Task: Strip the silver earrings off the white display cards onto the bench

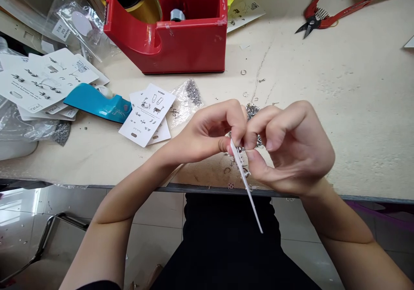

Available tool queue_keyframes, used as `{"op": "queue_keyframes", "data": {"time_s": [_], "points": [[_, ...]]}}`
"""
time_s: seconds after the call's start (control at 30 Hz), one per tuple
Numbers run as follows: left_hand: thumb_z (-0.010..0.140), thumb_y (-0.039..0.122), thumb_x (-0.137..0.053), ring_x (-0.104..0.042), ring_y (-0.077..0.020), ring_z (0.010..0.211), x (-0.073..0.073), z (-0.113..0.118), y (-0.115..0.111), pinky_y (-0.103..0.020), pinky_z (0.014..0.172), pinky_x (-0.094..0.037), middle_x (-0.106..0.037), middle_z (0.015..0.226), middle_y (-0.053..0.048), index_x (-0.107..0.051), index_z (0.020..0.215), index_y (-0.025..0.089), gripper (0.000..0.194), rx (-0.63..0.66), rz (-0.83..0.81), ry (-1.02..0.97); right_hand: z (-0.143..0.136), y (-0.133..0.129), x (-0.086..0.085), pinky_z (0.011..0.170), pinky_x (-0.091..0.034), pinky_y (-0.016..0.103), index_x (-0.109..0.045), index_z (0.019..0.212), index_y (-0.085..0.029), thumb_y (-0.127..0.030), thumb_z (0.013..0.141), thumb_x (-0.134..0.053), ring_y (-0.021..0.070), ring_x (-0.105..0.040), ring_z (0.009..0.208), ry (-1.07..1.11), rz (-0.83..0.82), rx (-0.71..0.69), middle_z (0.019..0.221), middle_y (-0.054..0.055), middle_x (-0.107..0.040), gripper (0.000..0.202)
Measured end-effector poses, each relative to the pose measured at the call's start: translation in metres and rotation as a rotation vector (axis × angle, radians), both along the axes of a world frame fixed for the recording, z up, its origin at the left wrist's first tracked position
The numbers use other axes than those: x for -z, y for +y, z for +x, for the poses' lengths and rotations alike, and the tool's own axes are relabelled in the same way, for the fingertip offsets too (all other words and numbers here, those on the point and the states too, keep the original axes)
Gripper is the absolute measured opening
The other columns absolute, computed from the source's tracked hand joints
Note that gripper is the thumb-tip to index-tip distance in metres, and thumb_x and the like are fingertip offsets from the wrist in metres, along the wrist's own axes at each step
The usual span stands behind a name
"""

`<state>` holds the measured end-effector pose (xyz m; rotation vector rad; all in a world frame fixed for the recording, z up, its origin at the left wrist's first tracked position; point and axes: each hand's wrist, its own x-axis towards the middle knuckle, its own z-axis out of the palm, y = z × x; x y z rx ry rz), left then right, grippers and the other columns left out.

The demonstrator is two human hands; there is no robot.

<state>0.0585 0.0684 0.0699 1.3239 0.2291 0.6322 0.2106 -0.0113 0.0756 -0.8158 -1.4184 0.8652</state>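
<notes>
Between the thumb and bent forefinger of my left hand [213, 132] is the top end of a white earring card [247, 184]. The card is seen nearly edge-on and slants down past the table's front edge, with small metal pieces standing out from its right face. My right hand [284, 145] is pinched closed against the card's top right side, its fingertips almost touching my left ones. Whatever lies in that pinch is too small and hidden to name. Behind the fingers, a heap of small silvery metal parts [253, 111] is partly covered.
A red tape dispenser [194, 44] stands at the back, with a smaller blue tape dispenser [100, 104] at left. Earring cards [145, 115] lie near a plastic bag of tiny metal parts [193, 92]. Red-handled cutters [313, 20] rest at back right. Loose rings [243, 72] are scattered about.
</notes>
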Motion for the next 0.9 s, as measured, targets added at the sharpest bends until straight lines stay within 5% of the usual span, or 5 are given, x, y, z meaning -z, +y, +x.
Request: {"op": "queue_keyframes", "data": {"time_s": [0.27, 0.43, 0.53, 0.73, 0.9], "points": [[0.078, 0.069, -0.068, -0.059, -0.0102, 0.064, 0.008, 0.001, 0.007, -0.023, 0.053, -0.052, -0.06, 0.072, 0.001, -0.047, 0.072, 0.023, 0.051, -0.075, 0.157, 0.132, 0.001, 0.004, 0.003, 0.064, -0.056, 0.031, -0.048, 0.088, -0.025, 0.003, 0.069, -0.064, 0.0142, -0.061, 0.074, -0.057, 0.028, 0.016, 0.082, -0.001, -0.054, 0.038], [0.089, 0.032, -0.069, -0.062, -0.0112, 0.069, -0.011, -0.01, 0.019, -0.025, 0.062, -0.053, -0.063, 0.077, 0.001, -0.059, 0.08, 0.022, 0.016, -0.116, 0.552, 0.18, 0.019, 0.005, -0.002, 0.063, -0.054, 0.032, -0.057, 0.099, -0.026, -0.015, 0.084, -0.066, 0.0169, -0.059, 0.077, -0.116, -0.01, -0.025, 0.089, 0.002, -0.06, 0.02], [0.088, 0.014, -0.065, -0.061, -0.0106, 0.07, -0.015, -0.014, 0.022, -0.024, 0.063, -0.052, -0.065, 0.079, 0.001, -0.062, 0.084, 0.021, 0.009, -0.258, 0.773, 0.276, 0.026, 0.003, -0.003, 0.058, -0.049, 0.027, -0.059, 0.114, -0.024, -0.019, 0.084, -0.069, 0.0135, -0.056, 0.071, -0.34, -0.063, -0.026, 0.086, 0.001, -0.059, 0.032], [0.089, 0.046, -0.067, -0.064, -0.015, 0.083, -0.005, -0.02, 0.039, -0.028, 0.071, -0.055, -0.067, 0.093, -0.004, -0.061, 0.099, 0.022, 0.027, -0.516, 0.928, 0.258, 0.04, 0.014, 0.001, 0.047, -0.044, 0.022, -0.069, 0.108, -0.021, -0.009, 0.082, -0.067, 0.008, -0.056, 0.057, -0.4, -0.081, 0.173, 0.074, -0.002, -0.064, 0.029], [0.091, 0.055, -0.06, -0.058, -0.0125, 0.068, -0.003, -0.03, 0.067, -0.027, 0.062, -0.05, -0.058, 0.072, 0.0, -0.057, 0.078, 0.024, 0.034, -0.841, 0.783, 0.114, 0.121, 0.008, 0.009, 0.039, -0.033, 0.03, -0.074, 0.088, -0.02, -0.015, 0.082, -0.067, 0.0088, -0.059, 0.044, -0.01, -0.297, 0.643, 0.063, 0.0, -0.072, 0.011]]}}
